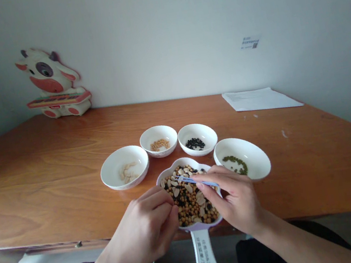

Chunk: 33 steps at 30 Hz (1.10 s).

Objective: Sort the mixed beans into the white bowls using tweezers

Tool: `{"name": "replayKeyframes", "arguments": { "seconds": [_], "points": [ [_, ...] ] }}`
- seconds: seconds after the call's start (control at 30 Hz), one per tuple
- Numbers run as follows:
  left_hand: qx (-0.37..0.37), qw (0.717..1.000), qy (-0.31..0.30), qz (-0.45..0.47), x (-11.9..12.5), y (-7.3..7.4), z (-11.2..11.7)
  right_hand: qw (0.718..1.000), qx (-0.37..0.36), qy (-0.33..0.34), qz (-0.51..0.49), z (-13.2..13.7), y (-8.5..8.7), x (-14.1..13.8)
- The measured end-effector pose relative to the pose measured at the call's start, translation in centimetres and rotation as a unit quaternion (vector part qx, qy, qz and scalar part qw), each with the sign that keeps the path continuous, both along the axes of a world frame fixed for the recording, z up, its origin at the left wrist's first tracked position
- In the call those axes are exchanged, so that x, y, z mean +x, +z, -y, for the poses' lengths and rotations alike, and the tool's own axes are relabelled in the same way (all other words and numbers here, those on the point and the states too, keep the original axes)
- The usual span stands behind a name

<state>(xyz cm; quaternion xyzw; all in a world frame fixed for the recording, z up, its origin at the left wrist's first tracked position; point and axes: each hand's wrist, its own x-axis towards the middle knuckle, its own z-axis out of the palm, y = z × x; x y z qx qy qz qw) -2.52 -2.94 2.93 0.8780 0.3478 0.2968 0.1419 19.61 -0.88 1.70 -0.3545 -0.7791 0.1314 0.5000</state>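
Observation:
My right hand (232, 192) pinches blue tweezers (196, 179), their tips low over mixed beans and peanuts (187, 197) in a flower-shaped pan (199, 225). At the pan's left rim my left hand (150, 222) is closed with its fingers curled under; whatever they may hold is hidden. The pan's labelled handle (205, 257) points towards me past the table edge. White bowls arc behind it: one with pale peanuts (128, 173), one with yellow soybeans (159, 144), one with black beans (194, 144). Green mung beans (236, 163) lie in the rightmost bowl (259, 164), just beyond my right hand.
On the wooden table (50, 171), a cow-shaped toy keyboard (54, 87) stands at the back left. White paper sheets (260, 99) lie at the back right, by the wall. A small printed label (250, 42) is on the wall.

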Motion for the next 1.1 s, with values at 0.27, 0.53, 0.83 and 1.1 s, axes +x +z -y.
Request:
{"name": "replayKeyframes", "arguments": {
  "seconds": [0.27,0.53,0.83,1.1],
  "points": [
    [-0.006,1.000,0.002,-0.008,-0.15,-0.17,0.12,0.999,-0.051,0.002,0.018,-0.60,-0.04,-0.59],
    [0.006,1.000,0.003,-0.008,-0.24,-0.07,0.06,0.998,-0.059,0.006,0.005,-0.57,0.00,-0.77],
    [0.006,1.000,0.002,-0.014,-0.41,0.07,0.15,0.998,-0.055,-0.001,0.005,-0.47,0.02,-0.86],
    [0.016,1.000,0.008,-0.011,-0.37,0.11,-0.04,0.999,-0.042,-0.006,-0.002,-0.42,0.10,-0.90]
  ]
}}
